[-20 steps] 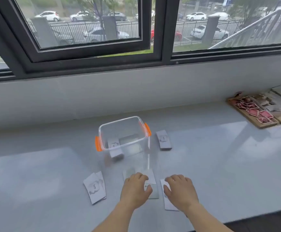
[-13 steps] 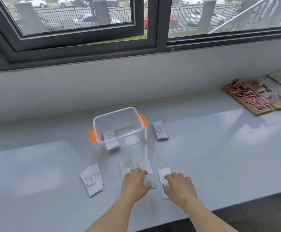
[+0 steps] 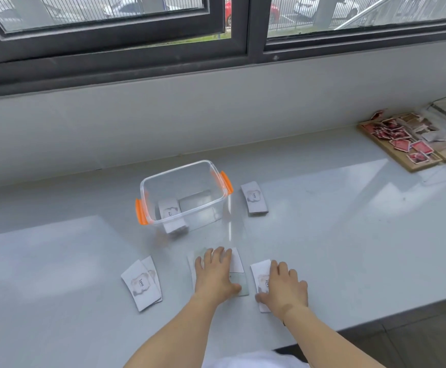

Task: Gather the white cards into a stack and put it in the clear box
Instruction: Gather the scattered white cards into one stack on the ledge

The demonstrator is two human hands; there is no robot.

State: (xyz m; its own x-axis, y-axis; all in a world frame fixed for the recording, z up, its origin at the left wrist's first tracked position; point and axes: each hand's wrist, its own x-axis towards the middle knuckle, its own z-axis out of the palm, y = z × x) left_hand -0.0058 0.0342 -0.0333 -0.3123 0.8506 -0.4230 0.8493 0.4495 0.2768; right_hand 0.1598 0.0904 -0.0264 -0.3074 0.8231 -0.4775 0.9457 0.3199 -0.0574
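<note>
White cards (image 3: 253, 197) are scattered across the grey counter (image 3: 336, 235), so the gathering has barely begun by my reckoning. The clear box (image 3: 183, 193) sits at centre, orange latches on its sides; a card shows through its wall, though whether it lies inside or just beside the near wall, I cannot tell. One card lies loose at three o'clock from the box, just beside it. A fanned pair (image 3: 141, 282) waits at seven o'clock. At six o'clock, the left hand (image 3: 214, 274) lies flat, fingers spread, pressing down on a small cluster of cards (image 3: 236, 262). Just to its right, the right hand (image 3: 283, 286) is also flat and spread over another card (image 3: 261, 277). Neither hand pinches anything. No stack is formed yet: sliding these together, collecting the outliers and boxing them all remain.
</note>
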